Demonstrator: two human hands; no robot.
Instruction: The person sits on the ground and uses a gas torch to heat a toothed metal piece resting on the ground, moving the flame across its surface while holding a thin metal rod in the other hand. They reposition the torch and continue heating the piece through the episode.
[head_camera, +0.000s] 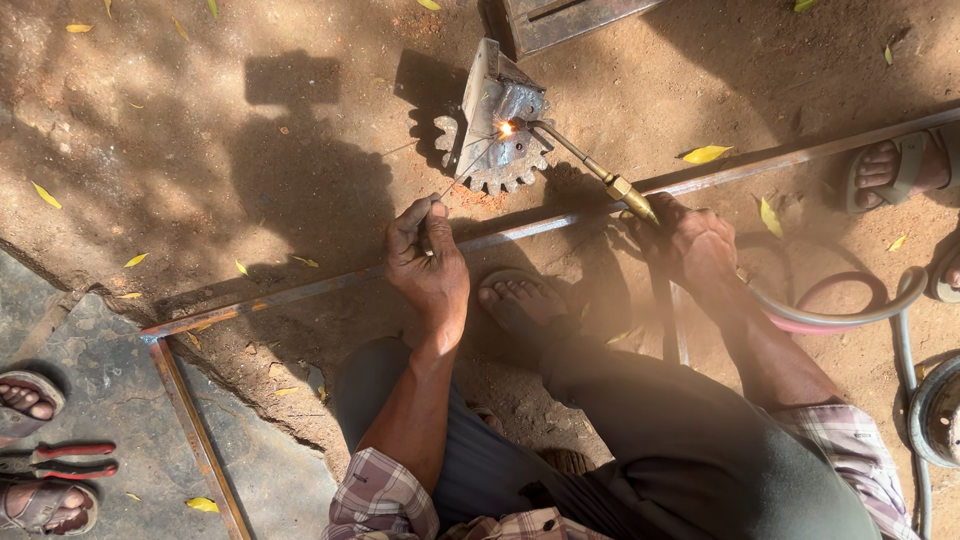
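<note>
Item: gas brazing at a toothed gear (497, 160) standing on bare dirt.

Left hand (428, 262): fingers pinching a thin filler rod (455, 180), its tip reaching up-right from the fingertips to the glowing spot.

Right hand (692, 243): fingers curling shut around the torch (590, 168), nozzle running up-left from the knuckles to the flame.

Handling note: likely working best with the flame staying on the joint and the rod feeding into the melt, not the flame.

Gear lying well beyond both sets of fingertips, past the steel frame bar (330, 285).
</note>
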